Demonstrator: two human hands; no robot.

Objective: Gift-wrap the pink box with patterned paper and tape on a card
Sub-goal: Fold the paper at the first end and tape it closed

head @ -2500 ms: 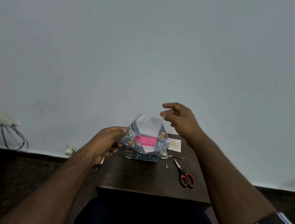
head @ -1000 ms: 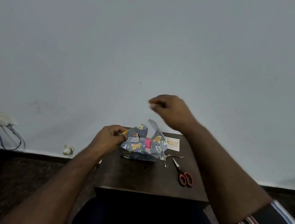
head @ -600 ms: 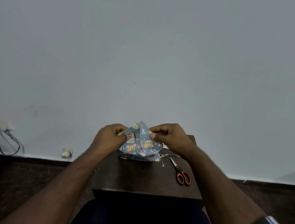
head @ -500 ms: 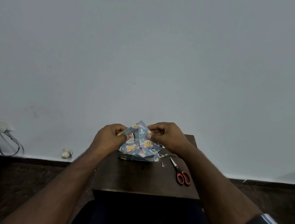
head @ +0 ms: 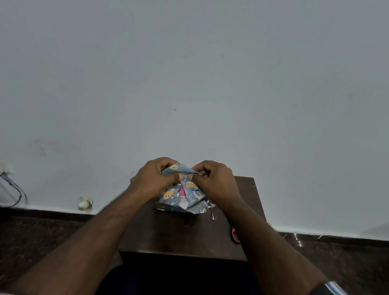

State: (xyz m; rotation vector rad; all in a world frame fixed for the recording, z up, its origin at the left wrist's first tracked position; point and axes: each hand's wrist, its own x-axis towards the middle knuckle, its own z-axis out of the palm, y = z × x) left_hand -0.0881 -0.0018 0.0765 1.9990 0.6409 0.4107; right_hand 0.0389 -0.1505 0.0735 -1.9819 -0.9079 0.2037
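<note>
Pink box [head: 183, 191] peeking | left hand [head: 155, 179], right hand [head: 214, 182] pinch patterned paper [head: 180, 193] (flaps overlapping)

Dim, even indoor light, soft focus, wide-angle bowing at the edges

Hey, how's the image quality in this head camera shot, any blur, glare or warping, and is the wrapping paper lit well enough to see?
Head view: dim, even light with no glare; the patterned paper is sharp enough to show bear prints, with a pink sliver of box visible. Both hands, left and right, look crisp, not smeared. Wide-angle distortion stretches the forearms near the lower corners. The floor is nearly black.
</note>
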